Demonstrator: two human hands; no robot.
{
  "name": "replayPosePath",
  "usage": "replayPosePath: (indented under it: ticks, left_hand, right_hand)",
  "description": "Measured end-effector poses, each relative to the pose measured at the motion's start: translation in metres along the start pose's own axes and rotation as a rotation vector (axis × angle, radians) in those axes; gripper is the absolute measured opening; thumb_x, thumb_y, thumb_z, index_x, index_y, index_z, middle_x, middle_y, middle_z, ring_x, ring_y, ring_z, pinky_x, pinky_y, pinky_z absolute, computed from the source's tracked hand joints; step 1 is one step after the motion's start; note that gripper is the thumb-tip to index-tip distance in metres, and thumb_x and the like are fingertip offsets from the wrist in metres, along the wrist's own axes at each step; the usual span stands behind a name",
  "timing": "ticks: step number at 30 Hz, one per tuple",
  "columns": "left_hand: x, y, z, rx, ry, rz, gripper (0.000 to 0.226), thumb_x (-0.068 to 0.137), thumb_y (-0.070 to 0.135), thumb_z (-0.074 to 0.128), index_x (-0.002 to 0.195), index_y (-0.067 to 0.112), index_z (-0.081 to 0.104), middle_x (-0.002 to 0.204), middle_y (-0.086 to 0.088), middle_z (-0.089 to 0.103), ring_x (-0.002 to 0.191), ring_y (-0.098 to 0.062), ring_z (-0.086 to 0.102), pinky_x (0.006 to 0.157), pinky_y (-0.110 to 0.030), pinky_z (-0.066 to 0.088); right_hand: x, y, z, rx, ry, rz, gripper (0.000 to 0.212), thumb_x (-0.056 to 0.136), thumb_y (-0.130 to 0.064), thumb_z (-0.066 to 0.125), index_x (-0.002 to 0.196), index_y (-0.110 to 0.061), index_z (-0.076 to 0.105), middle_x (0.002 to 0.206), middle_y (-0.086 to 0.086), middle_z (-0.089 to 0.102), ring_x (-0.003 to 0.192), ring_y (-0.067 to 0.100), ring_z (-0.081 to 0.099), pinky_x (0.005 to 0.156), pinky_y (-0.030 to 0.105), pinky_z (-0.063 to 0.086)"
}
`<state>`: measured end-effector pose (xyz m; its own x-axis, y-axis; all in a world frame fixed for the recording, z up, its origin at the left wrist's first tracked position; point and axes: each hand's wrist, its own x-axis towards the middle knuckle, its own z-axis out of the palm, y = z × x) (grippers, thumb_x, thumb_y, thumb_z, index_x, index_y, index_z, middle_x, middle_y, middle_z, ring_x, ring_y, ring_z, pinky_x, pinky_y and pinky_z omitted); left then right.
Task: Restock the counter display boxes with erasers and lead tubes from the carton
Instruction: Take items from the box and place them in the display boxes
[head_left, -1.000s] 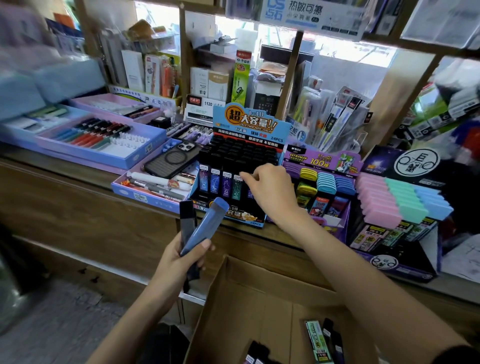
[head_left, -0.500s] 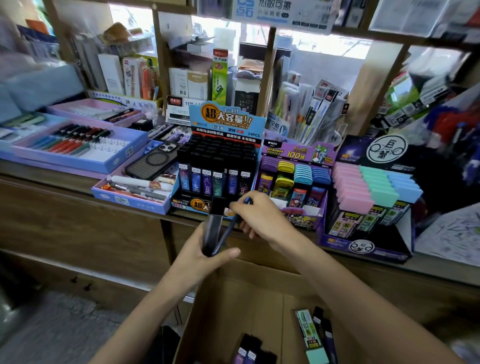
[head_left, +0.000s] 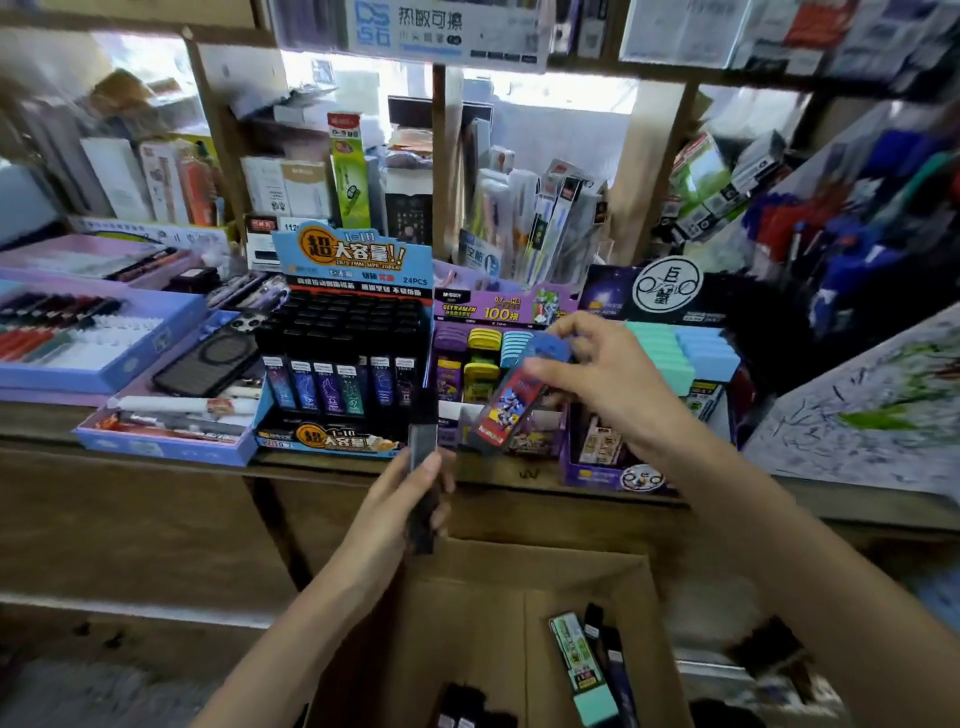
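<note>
your right hand (head_left: 602, 379) pinches a blue-capped lead tube (head_left: 511, 397) at frame center over the purple display box (head_left: 511, 306); your left hand (head_left: 400, 499) grips a black tube (head_left: 423, 467) below.

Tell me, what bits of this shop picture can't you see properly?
Head view only:
1. Black tube: blurred, and the left hand gripping it covers its lower part; no label readable.
2. Blue-capped tube, pinched by the right hand: smeared by motion; print unreadable.
3. Carton: cut off by the bottom edge, so its contents cannot be counted.
4. Purple display box: the right hand hides part of its blue row.
</note>
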<state>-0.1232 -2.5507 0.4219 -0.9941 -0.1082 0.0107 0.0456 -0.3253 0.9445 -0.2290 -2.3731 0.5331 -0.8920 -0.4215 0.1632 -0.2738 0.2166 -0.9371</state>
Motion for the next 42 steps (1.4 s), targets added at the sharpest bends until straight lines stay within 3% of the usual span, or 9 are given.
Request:
replayPosePath:
  ticks: [3, 6, 9, 19, 23, 27, 33, 38, 42]
  left_hand:
    - [0.005, 0.004, 0.006, 0.093, 0.002, 0.005, 0.032, 0.084, 0.037, 0.052, 0.104, 0.013, 0.060, 0.075, 0.003, 0.057, 0.055, -0.010, 0.048, 0.052, -0.022, 0.043]
    - [0.008, 0.005, 0.009, 0.155, 0.019, 0.019, 0.036, 0.085, 0.036, 0.050, 0.108, 0.011, 0.056, 0.074, 0.002, 0.056, 0.055, -0.010, 0.048, 0.050, -0.022, 0.043]
    - [0.009, 0.005, 0.012, 0.184, 0.028, 0.021, 0.038, 0.085, 0.035, 0.048, 0.111, 0.007, 0.054, 0.073, 0.002, 0.056, 0.054, -0.010, 0.048, 0.049, -0.021, 0.043]
    - [0.006, 0.001, 0.023, 0.286, 0.035, 0.004, 0.027, 0.092, 0.029, 0.045, 0.109, 0.010, 0.055, 0.071, 0.005, 0.059, 0.055, -0.008, 0.051, 0.046, -0.016, 0.042]
    - [0.006, 0.001, 0.027, 0.292, 0.027, -0.001, 0.027, 0.094, 0.024, 0.043, 0.110, 0.005, 0.054, 0.068, 0.001, 0.055, 0.052, -0.008, 0.050, 0.044, -0.016, 0.041]
    - [0.004, -0.001, 0.029, 0.297, 0.017, 0.005, 0.027, 0.095, 0.023, 0.043, 0.109, 0.003, 0.053, 0.066, 0.002, 0.055, 0.052, -0.008, 0.049, 0.044, -0.016, 0.040]
    - [0.002, 0.000, 0.029, 0.318, -0.004, 0.019, 0.037, 0.087, 0.036, 0.048, 0.106, 0.005, 0.054, 0.065, 0.005, 0.056, 0.054, -0.007, 0.050, 0.046, -0.014, 0.041]
    - [0.000, 0.004, 0.025, 0.346, -0.006, 0.064, 0.045, 0.081, 0.047, 0.052, 0.103, 0.008, 0.056, 0.069, 0.004, 0.056, 0.057, -0.009, 0.052, 0.048, -0.018, 0.044]
    - [0.003, 0.005, 0.026, 0.318, -0.007, 0.077, 0.047, 0.080, 0.048, 0.054, 0.102, 0.006, 0.055, 0.070, 0.000, 0.055, 0.058, -0.012, 0.052, 0.054, -0.022, 0.046]
  right_hand:
    - [0.016, -0.010, -0.032, -0.096, 0.113, -0.084, 0.020, 0.081, -0.007, 0.070, 0.081, -0.020, 0.054, 0.085, 0.004, 0.064, 0.063, 0.011, 0.064, 0.057, 0.031, 0.057]
    - [0.032, -0.013, -0.049, -0.282, 0.150, -0.136, 0.021, 0.077, -0.010, 0.074, 0.079, -0.020, 0.056, 0.082, 0.002, 0.062, 0.071, 0.017, 0.057, 0.068, 0.038, 0.052]
    - [0.042, -0.012, -0.055, -0.412, 0.158, -0.185, 0.023, 0.075, -0.013, 0.076, 0.076, -0.023, 0.056, 0.078, -0.004, 0.062, 0.078, 0.016, 0.058, 0.075, 0.033, 0.046]
    - [0.055, 0.004, -0.043, -0.547, 0.066, -0.237, 0.020, 0.075, -0.022, 0.077, 0.084, -0.025, 0.059, 0.076, -0.004, 0.060, 0.069, 0.012, 0.054, 0.060, 0.023, 0.040]
    - [0.055, 0.010, -0.040, -0.706, 0.016, -0.241, 0.021, 0.073, -0.025, 0.077, 0.086, -0.021, 0.061, 0.083, -0.002, 0.059, 0.085, 0.022, 0.057, 0.073, 0.033, 0.046]
    - [0.058, 0.017, -0.031, -1.011, -0.059, -0.235, 0.031, 0.074, -0.036, 0.075, 0.081, -0.022, 0.049, 0.092, 0.002, 0.057, 0.094, 0.024, 0.047, 0.075, 0.036, 0.039]
    - [0.068, 0.015, -0.025, -1.235, -0.117, -0.200, 0.064, 0.066, -0.048, 0.078, 0.109, -0.013, 0.046, 0.119, 0.009, 0.050, 0.112, 0.031, 0.042, 0.088, 0.039, 0.037]
    - [0.058, 0.006, -0.031, -1.098, -0.152, -0.269, 0.045, 0.077, -0.045, 0.070, 0.109, -0.018, 0.054, 0.113, 0.005, 0.051, 0.106, 0.022, 0.040, 0.083, 0.032, 0.031]
    - [0.025, 0.000, -0.013, -0.577, -0.156, -0.274, 0.019, 0.087, -0.038, 0.061, 0.093, -0.019, 0.061, 0.089, -0.008, 0.061, 0.081, 0.005, 0.053, 0.074, 0.023, 0.045]
